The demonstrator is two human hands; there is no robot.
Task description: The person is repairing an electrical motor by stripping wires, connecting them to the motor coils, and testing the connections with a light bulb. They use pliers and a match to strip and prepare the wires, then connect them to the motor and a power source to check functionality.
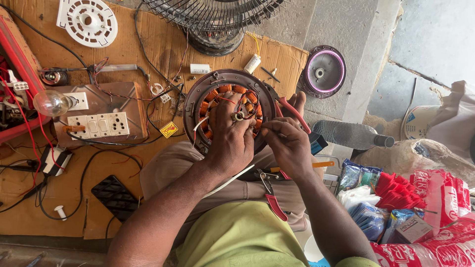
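Cardboard (163, 39) underneath; switchboard (99, 123) at nine o'clock. Left hand (230, 141) clamping face-up stator (225, 106); right hand (289, 143) pinching wire (264, 124).

The person wears a light olive-green short-sleeved cotton shirt (237, 237), its hem lying loose over the lap and its sleeve edges showing only at the bottom of the frame. Below it are plain taupe-brown cloth trousers (173, 163), creased at the knee. Both forearms are bare. The left hand (228, 136) and right hand (289, 146) carry no gloves, rings or watch.
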